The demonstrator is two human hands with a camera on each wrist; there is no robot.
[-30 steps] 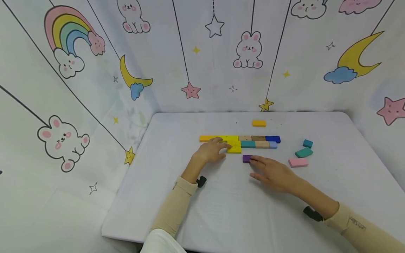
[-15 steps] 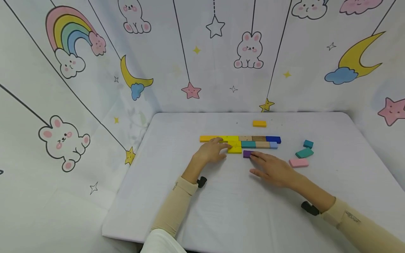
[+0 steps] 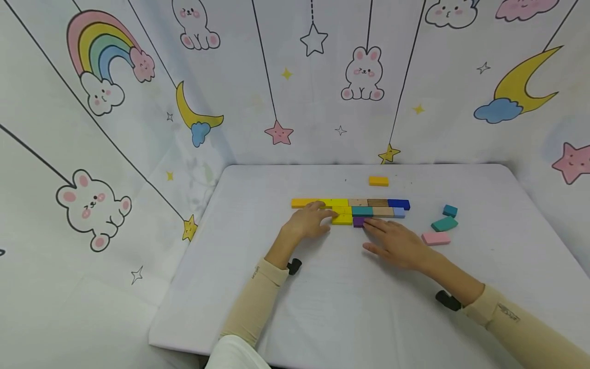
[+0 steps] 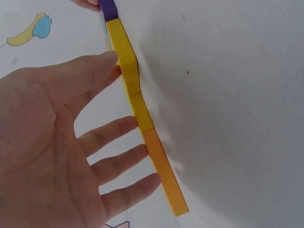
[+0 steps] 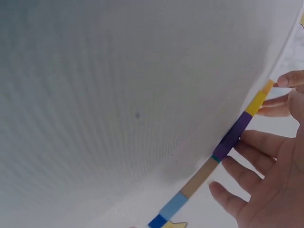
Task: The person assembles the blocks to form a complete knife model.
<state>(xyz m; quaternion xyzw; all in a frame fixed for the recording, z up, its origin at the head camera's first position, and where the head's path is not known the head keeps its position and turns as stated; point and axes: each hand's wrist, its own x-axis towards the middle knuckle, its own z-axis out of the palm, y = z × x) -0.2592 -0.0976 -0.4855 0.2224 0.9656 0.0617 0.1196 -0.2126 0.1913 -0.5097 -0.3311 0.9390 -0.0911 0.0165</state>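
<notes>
Flat blocks lie in touching rows, among them an orange block [image 3: 304,203], a teal block [image 3: 362,211] and a dark blue block [image 3: 399,204]. The left hand [image 3: 308,221] rests its straight, spread fingers on the yellow blocks [image 3: 342,220] and the orange block; the left wrist view shows its fingertips along their edge. The right hand [image 3: 400,243] touches the purple block [image 3: 358,222] with extended fingertips and covers its right part. In the right wrist view the purple block [image 5: 232,136] meets the yellow one end to end.
A single orange block [image 3: 379,181] lies behind the rows. To the right are a small blue block [image 3: 450,210], a green block [image 3: 444,224] and a pink block [image 3: 436,239]. A patterned cloth stands behind the white table [image 3: 350,318].
With the right hand on it, the purple block has moved away from the person, up against the teal block's row and beside the yellow block. The left hand has stayed in place.
</notes>
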